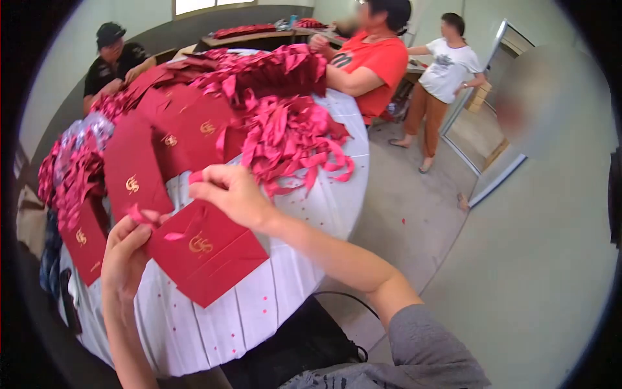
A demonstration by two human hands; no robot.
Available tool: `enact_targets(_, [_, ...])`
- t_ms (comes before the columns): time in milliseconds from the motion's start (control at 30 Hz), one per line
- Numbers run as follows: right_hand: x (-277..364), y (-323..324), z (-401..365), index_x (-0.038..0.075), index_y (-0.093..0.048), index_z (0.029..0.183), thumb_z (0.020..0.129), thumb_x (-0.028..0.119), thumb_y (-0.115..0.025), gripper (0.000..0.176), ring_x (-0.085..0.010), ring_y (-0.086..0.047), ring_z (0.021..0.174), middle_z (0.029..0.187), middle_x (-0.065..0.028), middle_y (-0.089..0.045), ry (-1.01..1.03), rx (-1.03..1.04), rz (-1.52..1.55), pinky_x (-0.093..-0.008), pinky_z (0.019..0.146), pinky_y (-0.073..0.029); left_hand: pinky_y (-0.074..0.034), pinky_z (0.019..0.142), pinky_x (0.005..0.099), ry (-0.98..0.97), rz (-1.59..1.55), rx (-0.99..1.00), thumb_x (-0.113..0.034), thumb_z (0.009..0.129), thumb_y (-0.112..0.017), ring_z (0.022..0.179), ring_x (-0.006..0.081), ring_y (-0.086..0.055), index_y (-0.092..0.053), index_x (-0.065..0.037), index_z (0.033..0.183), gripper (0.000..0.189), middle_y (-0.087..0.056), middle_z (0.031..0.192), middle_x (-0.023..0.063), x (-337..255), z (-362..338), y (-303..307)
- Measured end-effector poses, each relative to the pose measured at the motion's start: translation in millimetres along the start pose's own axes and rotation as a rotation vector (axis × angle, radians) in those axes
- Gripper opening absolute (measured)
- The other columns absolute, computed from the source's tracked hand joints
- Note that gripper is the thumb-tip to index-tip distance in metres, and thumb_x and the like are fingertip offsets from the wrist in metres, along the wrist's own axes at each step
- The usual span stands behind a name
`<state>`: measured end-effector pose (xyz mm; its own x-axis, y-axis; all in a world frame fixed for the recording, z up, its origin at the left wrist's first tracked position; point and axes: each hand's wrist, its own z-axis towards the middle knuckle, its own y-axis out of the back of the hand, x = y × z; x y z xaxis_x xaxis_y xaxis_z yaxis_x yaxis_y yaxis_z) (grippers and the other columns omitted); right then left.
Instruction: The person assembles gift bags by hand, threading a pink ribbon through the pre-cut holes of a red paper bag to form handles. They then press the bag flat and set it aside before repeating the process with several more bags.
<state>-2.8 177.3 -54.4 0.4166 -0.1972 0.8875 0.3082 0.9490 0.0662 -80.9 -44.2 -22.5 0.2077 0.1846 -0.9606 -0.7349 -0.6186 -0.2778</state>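
A red paper gift bag (223, 269) with a gold emblem lies flat and tilted at the table's near side, between my hands. My left hand (126, 249) is closed at the bag's left upper corner, pinching a pink ribbon (137, 214) whose end sticks up above the fingers. Over the bag's upper edge, my right hand (230, 194) is closed too, thumb and forefinger pinched on a small pinkish-red piece that looks like ribbon. A short pink loop shows on the bag's face. Further red bags (133, 162) lie just beyond my hands.
A loose heap of pink ribbons (291, 139) and piled ribboned bags cover the round table (295, 259) with its white cover. Small red dots are scattered on it. One person (116, 65) sits opposite, another in red (372, 68) at the right; a third (447, 65) stands near a doorway.
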Motion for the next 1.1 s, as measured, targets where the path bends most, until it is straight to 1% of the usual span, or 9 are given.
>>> enact_targets(367, [6, -8, -10, -0.001, -0.057, 0.082, 0.088, 0.014, -0.06, 0.016, -0.0038, -0.039, 0.062, 0.064, 0.0041, -0.045, 0.037, 0.01, 0.01, -0.023, 0.054, -0.033, -0.05, 0.074, 0.0251, -0.09, 0.26, -0.183, -0.009, 0.081, -0.068, 0.074, 0.0127, -0.064, -0.064, 0.0, 0.087, 0.012, -0.068, 0.084, 0.0091, 9, 10, -8])
enact_targets(467, [1, -14, -17, -0.004, -0.055, 0.084, 0.087, 0.009, -0.06, 0.014, -0.0089, -0.046, 0.061, 0.065, -0.0044, -0.05, 0.186, -0.016, -0.129, -0.0268, 0.056, -0.039, -0.047, 0.071, 0.0214, -0.272, 0.63, -0.399, -0.011, 0.085, -0.065, 0.077, 0.0101, -0.062, -0.06, 0.003, 0.097, 0.019, -0.067, 0.084, 0.0069, 20, 12, -14])
enact_targets(500, [0, -16, -18, -0.004, -0.055, 0.084, 0.087, 0.009, -0.06, 0.014, -0.0089, -0.046, 0.061, 0.065, -0.0044, -0.05, 0.189, -0.015, -0.137, -0.0268, 0.056, -0.039, -0.042, 0.063, 0.0194, -0.652, 0.867, -0.752, -0.008, 0.088, -0.058, 0.072, 0.0059, -0.054, -0.053, 0.002, 0.09, 0.011, -0.059, 0.08, 0.0025, 59, 30, 6])
enact_targets(533, [0, -17, -19, -0.004, -0.055, 0.084, 0.087, 0.009, -0.06, 0.013, -0.011, -0.048, 0.061, 0.066, -0.0069, -0.051, 0.23, -0.048, -0.163, -0.0281, 0.056, -0.04, -0.042, 0.063, 0.0194, -0.656, 0.861, -0.753, -0.008, 0.088, -0.058, 0.072, 0.0059, -0.054, -0.053, 0.002, 0.09, 0.011, -0.059, 0.08, 0.0025, 56, 29, 7])
enact_targets(600, [-3, -20, -20, -0.003, -0.055, 0.084, 0.086, 0.007, -0.059, 0.011, -0.0212, -0.053, 0.059, 0.069, -0.0136, -0.055, 0.315, -0.11, -0.228, -0.0327, 0.056, -0.042, -0.034, 0.056, 0.0208, -0.429, 0.764, -0.449, -0.005, 0.09, -0.054, 0.066, 0.0044, -0.042, -0.043, -0.002, 0.079, 0.015, -0.044, 0.073, -0.0012, 48, 24, 9])
enact_targets(633, [-5, -21, -21, -0.003, -0.055, 0.084, 0.086, 0.007, -0.059, 0.011, -0.0212, -0.053, 0.059, 0.069, -0.0136, -0.055, 0.317, -0.109, -0.231, -0.0327, 0.056, -0.042, -0.028, 0.054, 0.0232, -0.473, 0.734, -0.513, -0.003, 0.091, -0.049, 0.062, 0.0051, -0.031, -0.035, -0.005, 0.075, 0.022, -0.03, 0.068, -0.0029, 52, 26, -1])
enact_targets(733, [-12, -24, -22, -0.003, -0.051, 0.081, 0.087, 0.006, -0.057, 0.011, -0.0318, -0.054, 0.06, 0.069, -0.0171, -0.054, 0.318, -0.123, -0.34, -0.0373, 0.054, -0.04, -0.028, 0.054, 0.0228, -0.404, 0.675, -0.574, -0.007, 0.092, -0.049, 0.063, 0.0049, -0.031, -0.037, -0.006, 0.075, 0.02, -0.032, 0.068, -0.003, 71, 30, 13])
enact_targets(967, [-20, -27, -22, -0.003, -0.052, 0.082, 0.087, 0.006, -0.057, 0.011, -0.0304, -0.054, 0.056, 0.063, -0.016, -0.053, 0.299, -0.182, -0.311, -0.0372, 0.052, -0.04, -0.026, 0.055, 0.0221, -0.235, 0.446, -0.595, -0.014, 0.092, -0.051, 0.062, 0.0044, -0.029, -0.041, -0.01, 0.075, 0.02, -0.033, 0.067, -0.0047, 84, 34, 26])
enact_targets(1100, [-21, -25, -21, -0.003, -0.052, 0.081, 0.087, 0.007, -0.057, 0.012, -0.0207, -0.052, 0.052, 0.061, -0.0133, -0.053, 0.246, -0.159, -0.29, -0.0341, 0.05, -0.039, -0.031, 0.052, 0.0221, -0.091, 0.186, -0.519, -0.021, 0.093, -0.054, 0.058, 0.0032, -0.036, -0.046, -0.012, 0.074, 0.022, -0.04, 0.065, -0.006, 76, 30, 20])
